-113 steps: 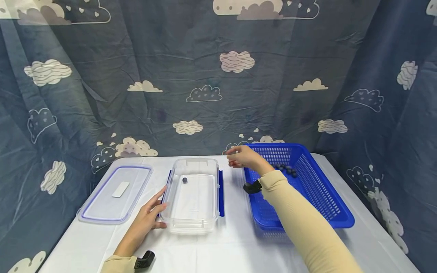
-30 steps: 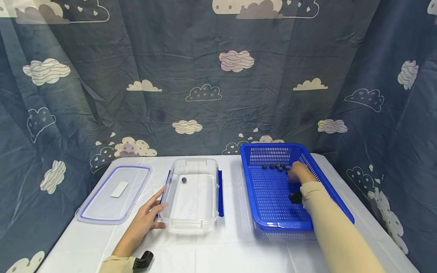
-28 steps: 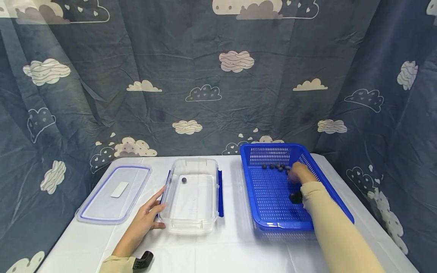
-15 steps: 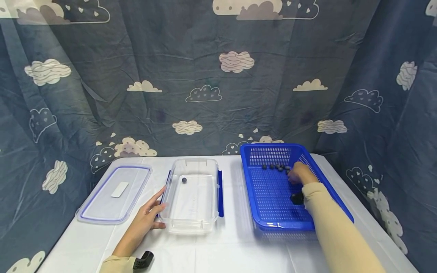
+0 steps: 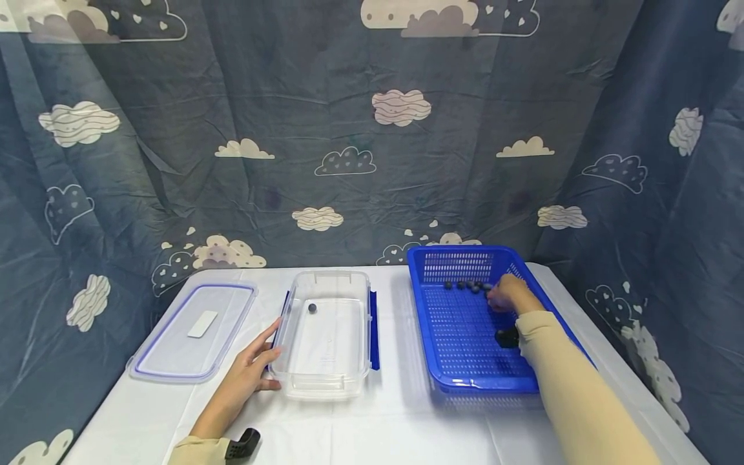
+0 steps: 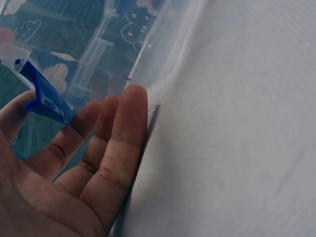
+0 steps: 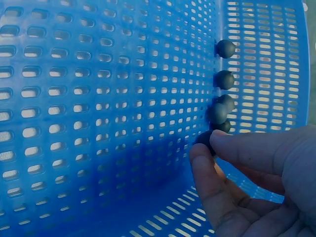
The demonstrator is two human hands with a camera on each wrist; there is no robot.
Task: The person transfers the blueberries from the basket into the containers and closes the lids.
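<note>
In the head view my right hand (image 5: 508,294) is down inside the blue plastic basket (image 5: 444,381), near its back right corner. The right wrist view shows its thumb and index finger pinching a dark blueberry (image 7: 204,139). Several other blueberries (image 7: 226,79) lie in a row beside it, along the basket's back wall. My left hand (image 5: 250,368) rests against the left side of a clear plastic box (image 5: 320,386), fingers extended. In the left wrist view its fingers touch the box wall by a blue latch (image 6: 47,94). A single blueberry (image 5: 312,308) sits inside the box.
A clear lid (image 5: 168,365) with a blue-violet seal and a small white label (image 5: 202,324) lies flat left of the box. White cloth (image 5: 349,433) covers the table. A dark curtain (image 5: 325,77) with a cloud print hangs behind and at both sides.
My right hand has gone from above the basket's left rim, 3.8 seconds ago, down to the blueberries at the back right. Over the last second it barely shifts. The left hand keeps its place.
</note>
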